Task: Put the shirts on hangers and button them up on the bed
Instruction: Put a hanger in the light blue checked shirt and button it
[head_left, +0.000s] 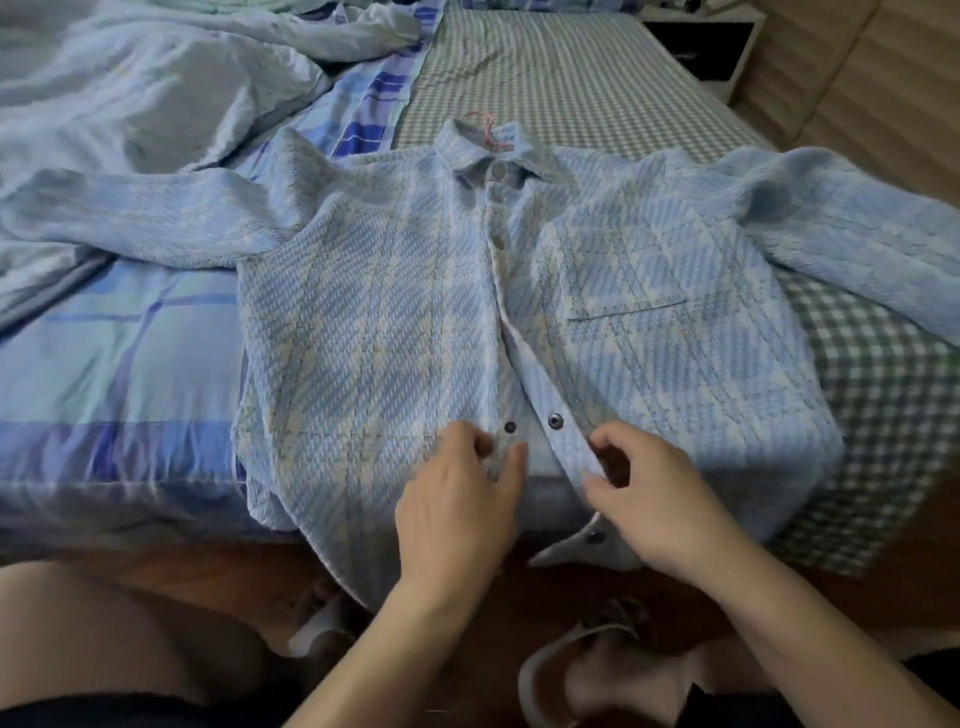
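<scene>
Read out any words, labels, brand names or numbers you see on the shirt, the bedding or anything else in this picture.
No readable text anywhere in view.
Light blue plaid woven shirt: no tag or brand visible; its dark round snap buttons are too small to show any marking.
Blue checked bedsheet: pattern only.
Pink wire hanger: unmarked.

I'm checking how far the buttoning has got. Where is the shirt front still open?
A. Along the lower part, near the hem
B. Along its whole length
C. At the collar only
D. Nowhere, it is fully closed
A: the plaid shirt is closed near the collar, but its plackets gape between the left hand and right hand, snap unfastened.
</scene>
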